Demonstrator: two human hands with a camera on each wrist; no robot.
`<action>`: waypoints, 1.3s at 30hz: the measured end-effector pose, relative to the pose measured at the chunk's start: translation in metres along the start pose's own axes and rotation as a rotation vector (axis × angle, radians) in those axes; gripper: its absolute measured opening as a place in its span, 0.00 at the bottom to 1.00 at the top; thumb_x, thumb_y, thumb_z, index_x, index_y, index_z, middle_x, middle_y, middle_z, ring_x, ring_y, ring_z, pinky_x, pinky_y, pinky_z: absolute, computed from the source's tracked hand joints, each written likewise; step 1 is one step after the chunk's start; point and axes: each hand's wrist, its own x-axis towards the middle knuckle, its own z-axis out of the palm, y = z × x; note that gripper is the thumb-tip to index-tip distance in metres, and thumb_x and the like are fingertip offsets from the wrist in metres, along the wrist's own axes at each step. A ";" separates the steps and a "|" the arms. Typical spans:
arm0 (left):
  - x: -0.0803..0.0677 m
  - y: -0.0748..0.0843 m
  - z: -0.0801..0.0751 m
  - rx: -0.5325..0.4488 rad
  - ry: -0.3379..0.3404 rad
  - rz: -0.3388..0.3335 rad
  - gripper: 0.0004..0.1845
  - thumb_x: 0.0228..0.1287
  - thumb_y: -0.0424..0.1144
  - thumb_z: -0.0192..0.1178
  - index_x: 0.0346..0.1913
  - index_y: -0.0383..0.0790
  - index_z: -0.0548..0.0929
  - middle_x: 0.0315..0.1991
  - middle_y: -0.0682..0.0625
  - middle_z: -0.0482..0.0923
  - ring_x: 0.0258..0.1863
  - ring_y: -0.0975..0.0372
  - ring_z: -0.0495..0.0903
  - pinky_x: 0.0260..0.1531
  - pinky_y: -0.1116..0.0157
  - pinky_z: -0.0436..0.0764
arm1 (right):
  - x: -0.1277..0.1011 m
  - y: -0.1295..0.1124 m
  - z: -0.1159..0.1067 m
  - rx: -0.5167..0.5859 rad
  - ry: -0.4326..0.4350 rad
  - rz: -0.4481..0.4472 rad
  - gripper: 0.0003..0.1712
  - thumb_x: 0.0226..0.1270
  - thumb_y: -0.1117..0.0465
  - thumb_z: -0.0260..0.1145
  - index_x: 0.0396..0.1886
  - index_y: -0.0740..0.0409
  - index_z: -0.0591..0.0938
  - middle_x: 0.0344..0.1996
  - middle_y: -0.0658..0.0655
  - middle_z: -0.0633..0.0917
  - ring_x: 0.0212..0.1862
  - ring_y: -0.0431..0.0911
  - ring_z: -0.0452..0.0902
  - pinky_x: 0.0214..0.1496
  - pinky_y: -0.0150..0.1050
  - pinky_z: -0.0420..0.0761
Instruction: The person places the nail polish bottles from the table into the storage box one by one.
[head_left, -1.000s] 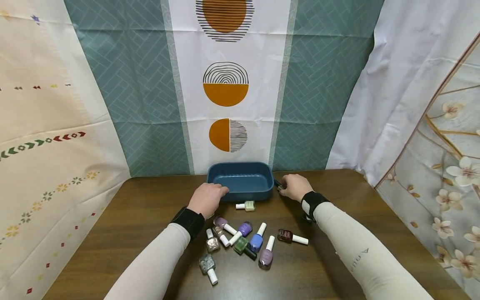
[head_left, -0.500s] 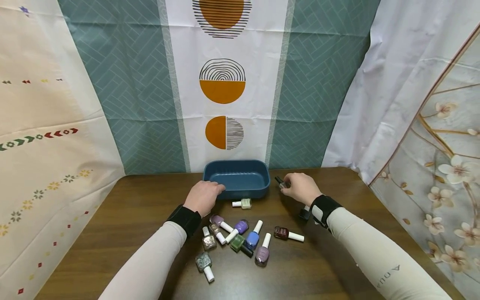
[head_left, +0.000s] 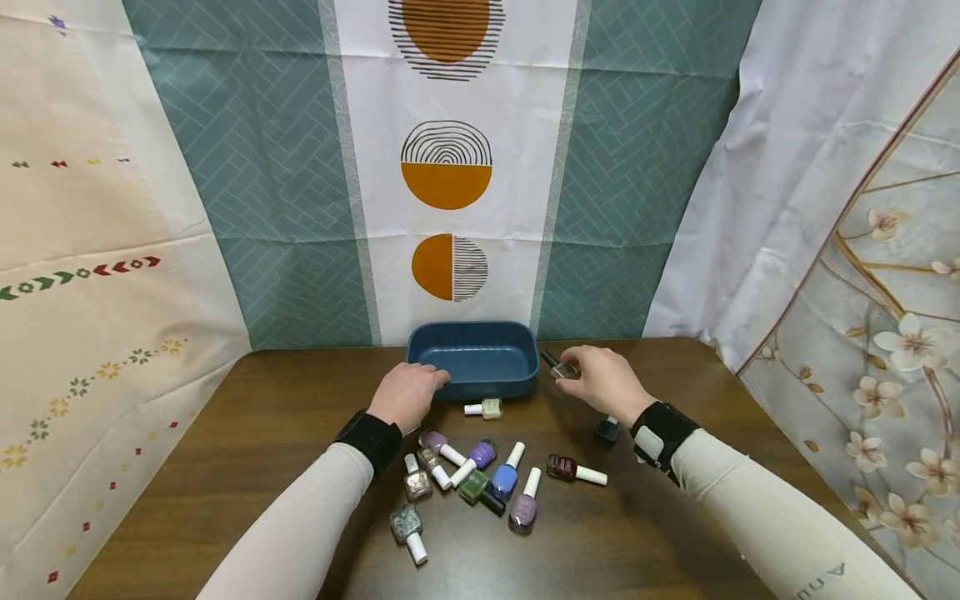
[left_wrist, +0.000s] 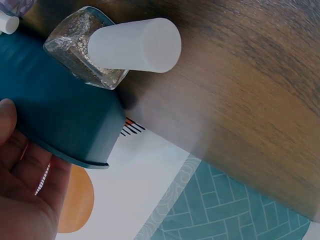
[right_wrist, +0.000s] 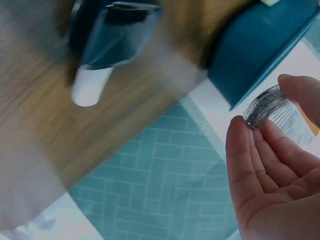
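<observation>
A dark wooden table (head_left: 225, 467) stands against hung patterned curtains: teal herringbone (head_left: 255, 167), cream (head_left: 82, 250), and apparently floral (head_left: 900, 333) at right.

Dark brown wooden table (head_left: 225, 467) bears a rectangular blue plastic tub (head_left: 473, 358); scattered nail polish bottles (head_left: 480, 479) lie just before the tub.

Head looks down; wrists close (sharing tray (head_left: 472, 360)).

Pale beige sleeves (head_left: 300, 533) w/ black wrist straps (head_left: 372, 439), both arms.
</observation>
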 end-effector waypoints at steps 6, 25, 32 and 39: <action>-0.001 0.000 -0.001 -0.004 -0.004 0.002 0.17 0.69 0.21 0.71 0.54 0.42 0.93 0.44 0.46 0.91 0.45 0.50 0.90 0.53 0.49 0.87 | 0.006 -0.014 0.004 0.014 0.015 -0.030 0.17 0.72 0.58 0.79 0.55 0.63 0.90 0.38 0.55 0.90 0.38 0.46 0.83 0.42 0.49 0.83; 0.000 -0.001 0.001 0.037 -0.042 0.003 0.17 0.72 0.23 0.70 0.57 0.44 0.92 0.46 0.48 0.92 0.48 0.52 0.90 0.56 0.51 0.86 | 0.041 -0.036 0.031 -0.011 -0.017 -0.041 0.17 0.72 0.58 0.80 0.55 0.63 0.90 0.40 0.56 0.89 0.37 0.47 0.84 0.42 0.48 0.84; 0.000 0.000 0.003 0.033 -0.047 -0.002 0.17 0.72 0.22 0.70 0.56 0.44 0.92 0.46 0.47 0.92 0.47 0.52 0.90 0.55 0.50 0.87 | 0.052 -0.035 0.037 -0.027 -0.023 -0.037 0.17 0.74 0.59 0.79 0.55 0.64 0.90 0.41 0.57 0.89 0.38 0.48 0.83 0.43 0.49 0.84; 0.002 0.000 0.003 0.016 -0.041 0.008 0.16 0.72 0.22 0.68 0.56 0.42 0.92 0.45 0.47 0.91 0.46 0.51 0.90 0.54 0.49 0.87 | 0.066 -0.037 0.043 -0.065 -0.040 -0.022 0.16 0.73 0.59 0.79 0.53 0.64 0.90 0.40 0.58 0.90 0.39 0.50 0.84 0.46 0.50 0.85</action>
